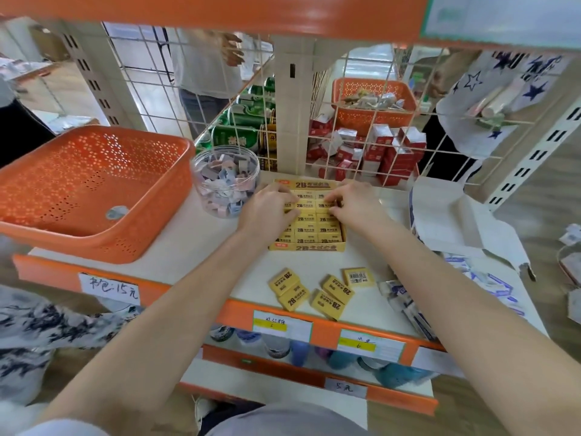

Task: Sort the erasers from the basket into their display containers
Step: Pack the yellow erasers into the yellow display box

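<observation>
Left hand (pixel 267 210) and right hand (pixel 356 206) curl over the box (pixel 306 247), can't tell if they're gripping anything. Loose erasers (pixel 337 289) lie bodyward, between the forearms.

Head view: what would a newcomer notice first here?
The left hand and right hand rest on the yellow box at the centre of the shelf. Five loose erasers lie in front of it, near the edge. An orange basket sits at left, a jar beside it.
</observation>
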